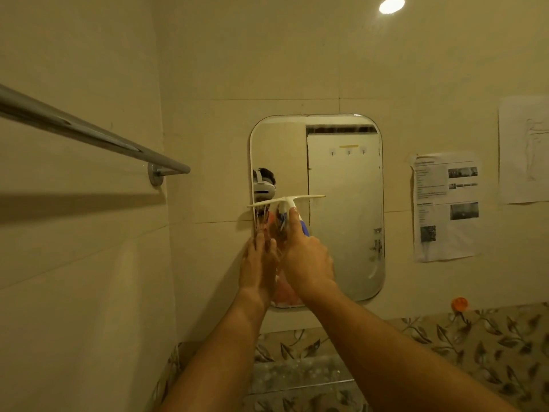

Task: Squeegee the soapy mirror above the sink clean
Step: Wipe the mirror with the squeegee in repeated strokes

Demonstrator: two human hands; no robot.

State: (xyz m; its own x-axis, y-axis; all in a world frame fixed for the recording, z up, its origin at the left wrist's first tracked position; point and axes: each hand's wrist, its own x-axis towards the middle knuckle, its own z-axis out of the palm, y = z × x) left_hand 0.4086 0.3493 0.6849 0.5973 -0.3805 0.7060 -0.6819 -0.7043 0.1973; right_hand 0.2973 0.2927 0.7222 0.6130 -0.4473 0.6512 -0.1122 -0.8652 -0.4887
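Note:
A rounded rectangular mirror hangs on the beige tiled wall. My right hand grips the blue-and-white handle of a white squeegee, index finger stretched along the handle. Its blade lies level against the glass at mid height, over the mirror's left half and a little past its left edge. My left hand rests flat with fingers spread on the mirror's lower left edge, holding nothing. The lower right glass looks hazy with faint streaks. The sink is out of view.
A metal towel bar juts from the left wall at head height. Printed sheets and a sketch on paper are stuck right of the mirror. A glass shelf sits below, against leaf-patterned tiles, with an orange hook nearby.

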